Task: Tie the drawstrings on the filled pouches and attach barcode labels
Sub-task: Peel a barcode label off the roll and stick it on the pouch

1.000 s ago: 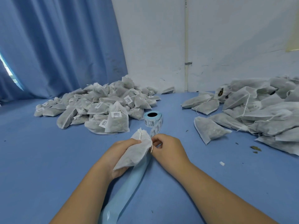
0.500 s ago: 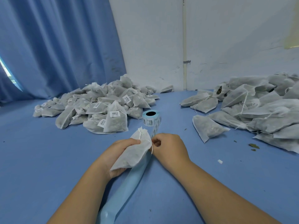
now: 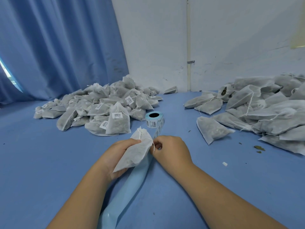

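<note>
The left hand [image 3: 115, 157] grips a white non-woven fabric pouch [image 3: 134, 154] filled with dark dried matter, its fingers [image 3: 131, 141] wrapped round the left edge just under the gathered neck; the pouch is lifted at a slant above the near middle of the blue table [image 3: 41, 162]. A thin white drawstring [image 3: 153, 145] hangs off the pouch's right side, touching the right hand [image 3: 172, 150]. That hand's fingers [image 3: 162, 142] are curled tight beside the string and a strip of labels [image 3: 158, 129]; which of the two they pinch cannot be told. The strip comes off a small blue-cored roll of barcode labels [image 3: 154, 119] standing just beyond the hands. A pale blue backing liner [image 3: 128, 187] trails under the pouch toward the near edge. At far left lies a heap of tied, labelled pouches [image 3: 102, 109]; on the right is a heap of unlabelled pouches [image 3: 264, 113]. A blue curtain [image 3: 57, 47] hangs behind.
</note>
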Motion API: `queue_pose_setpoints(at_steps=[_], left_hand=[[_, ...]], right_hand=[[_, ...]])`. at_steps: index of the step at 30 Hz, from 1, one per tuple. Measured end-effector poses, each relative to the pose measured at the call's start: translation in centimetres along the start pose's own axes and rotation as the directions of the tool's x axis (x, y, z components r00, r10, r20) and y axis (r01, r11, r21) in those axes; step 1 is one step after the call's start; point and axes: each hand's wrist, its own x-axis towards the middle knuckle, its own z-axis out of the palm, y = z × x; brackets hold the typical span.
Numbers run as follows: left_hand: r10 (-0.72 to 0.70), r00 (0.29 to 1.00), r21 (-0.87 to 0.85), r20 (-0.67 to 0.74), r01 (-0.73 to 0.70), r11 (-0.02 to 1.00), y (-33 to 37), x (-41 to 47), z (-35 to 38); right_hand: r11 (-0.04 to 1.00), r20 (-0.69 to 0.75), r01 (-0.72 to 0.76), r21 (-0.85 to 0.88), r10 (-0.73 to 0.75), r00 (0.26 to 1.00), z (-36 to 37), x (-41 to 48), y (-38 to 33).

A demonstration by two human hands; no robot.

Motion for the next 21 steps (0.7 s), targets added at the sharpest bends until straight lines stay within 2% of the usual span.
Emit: queue_pose_setpoints(at_steps=[12,21], left_hand=[[0.0,1.0,-0.019,0.017,0.0,1.0,0.1,-0.6,0.4],[0.064,0.998,0.147,-0.026,-0.06,0.987,0.7,-2.2,1.6]], right_hand=[[1.0,0.005,-0.015,0.017,0.015,1.0,-0.2,-0.1,0.1],[0.997,0.024,-0.066,0.046,0.065,0.998,-0.2,0.0,0.3]])
